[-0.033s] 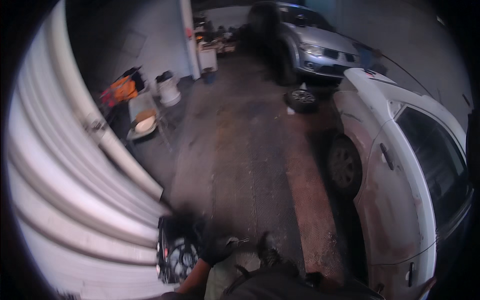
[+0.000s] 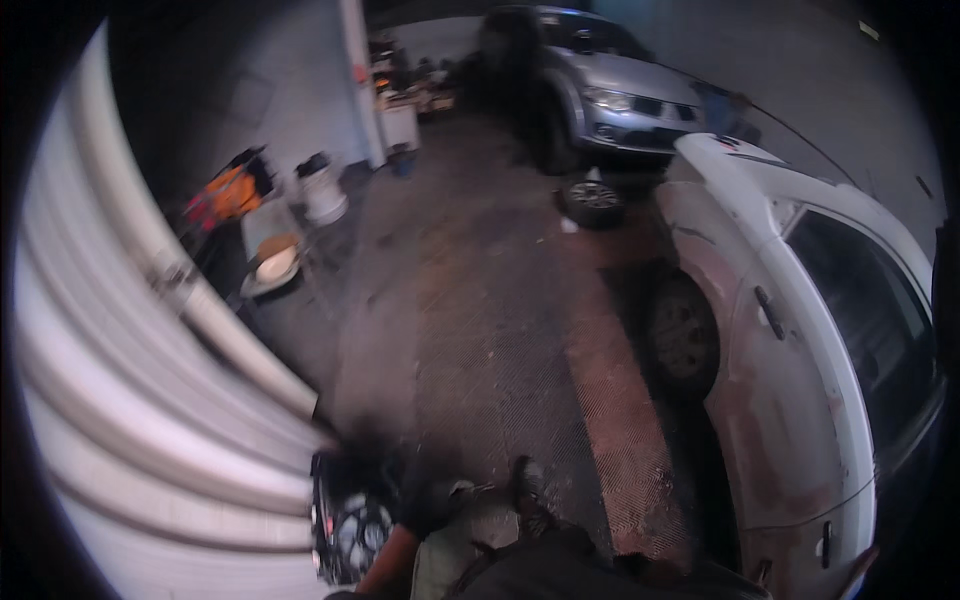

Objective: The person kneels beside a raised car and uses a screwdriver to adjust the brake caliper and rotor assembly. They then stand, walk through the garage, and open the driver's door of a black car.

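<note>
My left hand (image 2: 428, 508), in a dark glove, comes in from the lower edge, and its fingers are closed round a small metal tool (image 2: 468, 489). Only the tool's shiny end shows, so its exact kind is unclear. Close beside that hand, to the left, is a black case-like object (image 2: 352, 525) with round silvery parts. At the lower right, a skin-coloured sliver (image 2: 860, 570) beside the white car (image 2: 775, 425) may be part of my right hand or arm. Its fingers do not show. My shoe (image 2: 527, 480) shows beyond my dark clothing.
A ribbed white metal panel (image 2: 165, 400) fills the left. Bare patches mark the car on the right. Ahead are a loose wheel (image 2: 593, 204), a silver car (image 2: 635, 85), a white bucket (image 2: 323, 195) and a low seat-like item (image 2: 270, 255). Patterned flooring (image 2: 500, 330) runs between.
The view has shifted slightly, so the background sits a little further left. My left hand stays closed on the metal tool and appears slightly lower.
</note>
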